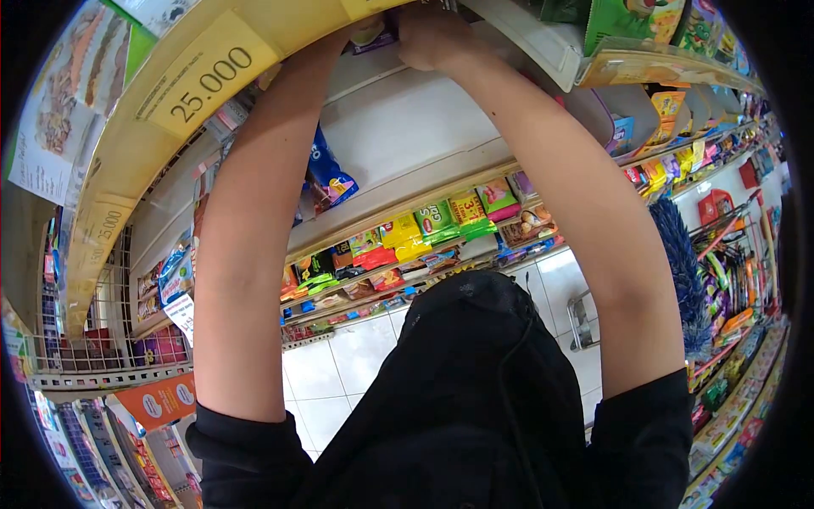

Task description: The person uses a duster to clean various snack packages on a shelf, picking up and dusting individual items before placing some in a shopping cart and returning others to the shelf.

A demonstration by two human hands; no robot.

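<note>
Both arms reach up and forward into a shelf at the top of the view. My right hand (434,39) is at the shelf, with its fingers in shadow near the upper edge. My left forearm (264,170) runs up behind the yellow price strip (212,72), which hides the left hand. Between the two wrists shows a small purple packet (373,36) with a pale round patch; I cannot tell whether either hand grips it. A blue packet (329,174) lies beside the left forearm on a white shelf board (403,127).
Below, a lower shelf carries rows of colourful snack packets (437,220). Green packets (627,25) stand on the upper right shelf. A wire rack (110,297) is at left, a blue fluffy duster (678,263) at right. White floor tiles (348,356) show underneath.
</note>
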